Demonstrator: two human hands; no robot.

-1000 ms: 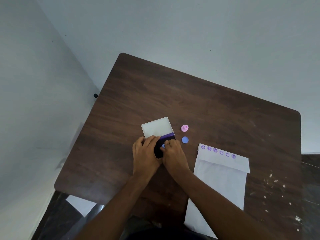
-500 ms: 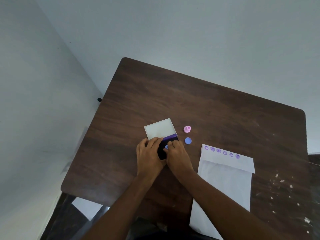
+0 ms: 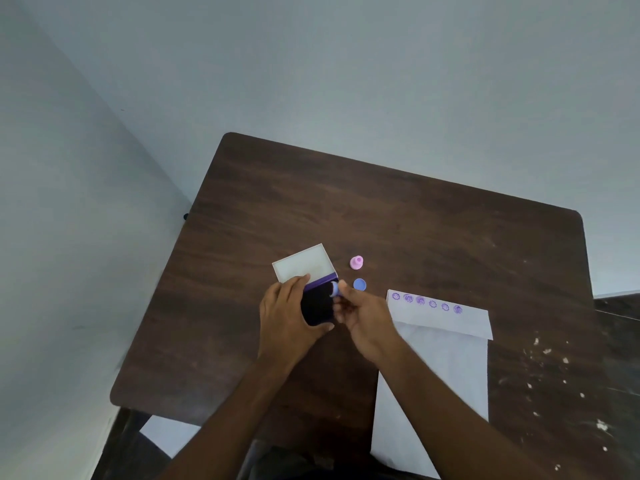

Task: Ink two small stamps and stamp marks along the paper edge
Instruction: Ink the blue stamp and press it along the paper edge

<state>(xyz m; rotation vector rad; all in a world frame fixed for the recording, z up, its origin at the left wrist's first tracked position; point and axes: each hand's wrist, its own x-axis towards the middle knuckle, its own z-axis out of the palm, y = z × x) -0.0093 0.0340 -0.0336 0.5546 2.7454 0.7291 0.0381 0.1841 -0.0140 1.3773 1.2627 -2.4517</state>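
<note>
Resting on the table (image 3: 398,216), the open ink pad (image 3: 317,303) is grasped by the left hand (image 3: 287,317); a small blue stamp (image 3: 334,289), seemingly just above the pad, is pinched by the right hand (image 3: 363,317). Six marks line the paper (image 3: 440,315) edge.

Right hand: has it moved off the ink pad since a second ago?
Yes. The right hand has drawn back rightward off the ink pad, toward the paper, pinching the small stamp.
</note>
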